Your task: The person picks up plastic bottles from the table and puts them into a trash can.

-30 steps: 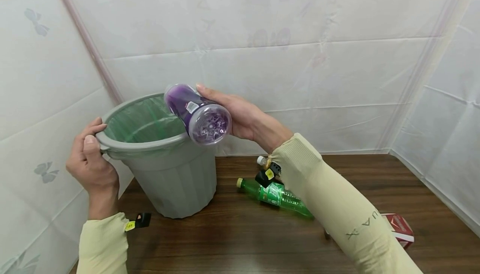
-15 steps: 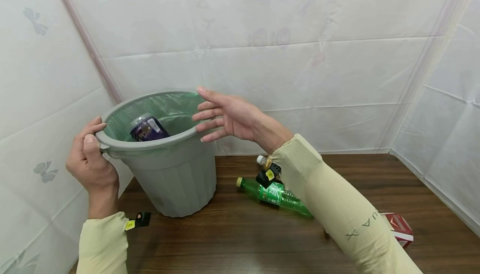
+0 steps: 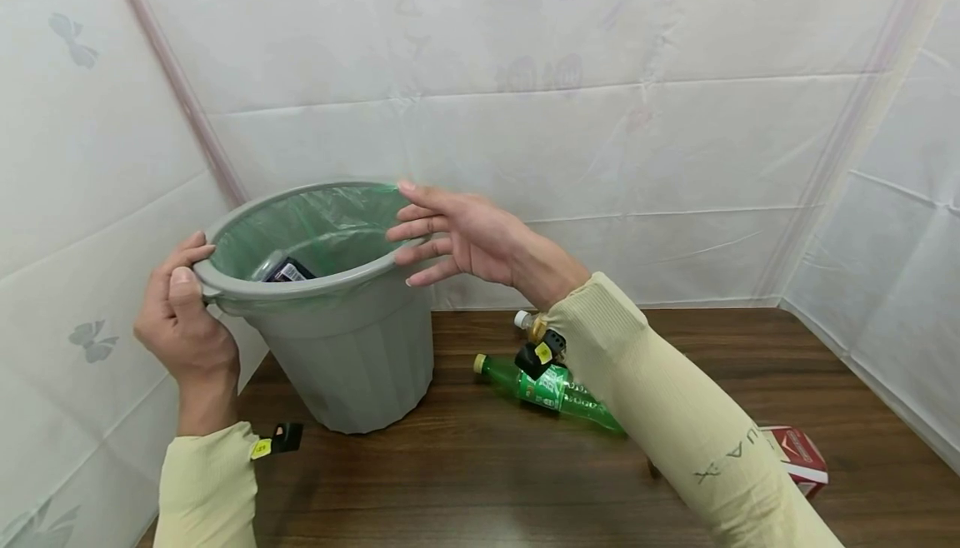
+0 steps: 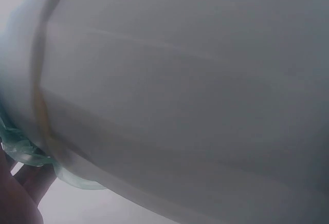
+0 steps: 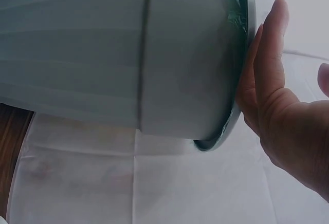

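A grey trash bin (image 3: 352, 348) lined with a green plastic bag (image 3: 337, 206) stands on the table at left. At its left rim, my left hand (image 3: 183, 315) grips the edge, thumb in front and fingers over the top. My right hand (image 3: 480, 240) is held at the right rim with fingers spread and nothing in it. From the right wrist, its fingers overlap the rim of the bin (image 5: 190, 64). Inside the bin, a purple-labelled plastic bottle (image 3: 291, 270) shows only partly above the front rim. Mostly the bin's grey wall (image 4: 180, 90) fills the left wrist view.
Under the right forearm lies a green plastic bottle (image 3: 543, 386) with a yellow cap. Behind it is a small white-capped bottle (image 3: 522, 321), partly hidden by the wrist camera. A red and white box (image 3: 802, 456) sits at right. White sheeting (image 3: 600, 156) encloses the table.
My right hand has let go of the purple bottle, which dropped into the bin and sank lower behind the rim. The left hand keeps its grip on the rim.
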`<control>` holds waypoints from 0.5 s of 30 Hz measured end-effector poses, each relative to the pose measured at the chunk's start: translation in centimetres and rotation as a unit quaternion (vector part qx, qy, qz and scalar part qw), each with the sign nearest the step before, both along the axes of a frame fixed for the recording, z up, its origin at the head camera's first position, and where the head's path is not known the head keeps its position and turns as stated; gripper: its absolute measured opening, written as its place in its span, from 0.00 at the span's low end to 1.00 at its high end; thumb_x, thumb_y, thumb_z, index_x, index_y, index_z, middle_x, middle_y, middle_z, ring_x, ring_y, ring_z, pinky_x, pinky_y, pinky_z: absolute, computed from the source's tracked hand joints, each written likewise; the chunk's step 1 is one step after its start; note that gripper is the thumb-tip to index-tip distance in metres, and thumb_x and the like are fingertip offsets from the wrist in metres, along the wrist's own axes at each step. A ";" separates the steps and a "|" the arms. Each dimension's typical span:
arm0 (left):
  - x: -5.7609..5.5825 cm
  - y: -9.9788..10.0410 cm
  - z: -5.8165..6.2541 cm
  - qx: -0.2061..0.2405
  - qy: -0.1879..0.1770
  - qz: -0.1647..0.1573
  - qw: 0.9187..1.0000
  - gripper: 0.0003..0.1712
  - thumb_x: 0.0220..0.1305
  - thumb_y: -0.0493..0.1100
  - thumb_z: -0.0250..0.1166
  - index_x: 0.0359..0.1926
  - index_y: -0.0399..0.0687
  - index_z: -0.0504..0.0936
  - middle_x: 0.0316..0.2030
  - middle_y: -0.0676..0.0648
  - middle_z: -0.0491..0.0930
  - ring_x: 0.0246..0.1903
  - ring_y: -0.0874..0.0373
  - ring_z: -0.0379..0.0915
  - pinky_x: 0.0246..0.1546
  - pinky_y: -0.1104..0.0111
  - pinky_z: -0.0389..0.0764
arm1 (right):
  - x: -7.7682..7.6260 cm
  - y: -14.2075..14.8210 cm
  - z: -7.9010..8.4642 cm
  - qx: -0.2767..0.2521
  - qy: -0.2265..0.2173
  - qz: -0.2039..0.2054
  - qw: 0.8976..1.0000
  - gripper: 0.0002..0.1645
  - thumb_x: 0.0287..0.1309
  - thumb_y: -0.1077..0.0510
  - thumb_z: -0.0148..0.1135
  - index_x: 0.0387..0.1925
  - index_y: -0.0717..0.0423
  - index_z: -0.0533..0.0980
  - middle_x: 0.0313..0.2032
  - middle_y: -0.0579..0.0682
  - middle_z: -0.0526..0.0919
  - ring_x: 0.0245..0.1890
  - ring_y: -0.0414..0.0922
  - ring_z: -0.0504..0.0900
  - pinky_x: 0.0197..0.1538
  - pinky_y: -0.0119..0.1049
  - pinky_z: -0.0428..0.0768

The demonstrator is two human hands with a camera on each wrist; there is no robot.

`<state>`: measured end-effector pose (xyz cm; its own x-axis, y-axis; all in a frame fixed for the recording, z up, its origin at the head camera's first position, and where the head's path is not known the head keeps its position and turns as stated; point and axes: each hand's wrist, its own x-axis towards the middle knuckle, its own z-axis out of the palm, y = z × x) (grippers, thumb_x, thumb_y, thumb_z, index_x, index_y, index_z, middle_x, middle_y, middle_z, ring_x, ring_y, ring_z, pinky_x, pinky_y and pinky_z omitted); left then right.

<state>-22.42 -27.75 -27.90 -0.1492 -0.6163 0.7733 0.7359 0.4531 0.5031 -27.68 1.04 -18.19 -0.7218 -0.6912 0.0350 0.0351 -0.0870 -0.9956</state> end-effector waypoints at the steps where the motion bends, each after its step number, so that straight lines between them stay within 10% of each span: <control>1: 0.0 0.0 0.0 0.000 -0.001 0.001 1.000 0.23 0.70 0.38 0.50 0.43 0.24 0.89 0.48 0.37 0.89 0.56 0.51 0.84 0.65 0.64 0.77 | 0.0 0.0 0.0 -0.001 0.000 0.000 1.000 0.38 0.80 0.41 0.54 0.75 0.65 0.66 0.61 0.56 0.82 0.55 0.57 0.85 0.52 0.54 0.88; 15: 0.0 0.0 -0.2 -0.004 -0.012 0.008 1.000 0.24 0.70 0.38 0.50 0.43 0.25 0.89 0.49 0.37 0.89 0.57 0.52 0.84 0.65 0.65 0.77 | 0.1 0.7 -0.7 -0.008 0.029 0.010 0.999 0.37 0.79 0.41 0.54 0.73 0.64 0.67 0.62 0.56 0.82 0.56 0.57 0.84 0.49 0.55 0.89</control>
<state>-22.46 -27.76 -28.08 -0.1580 -0.6122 0.7748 0.7169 0.4684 0.5163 -27.60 1.74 -18.85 -0.7037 -0.7051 0.0877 -0.0203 -0.1034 -0.9944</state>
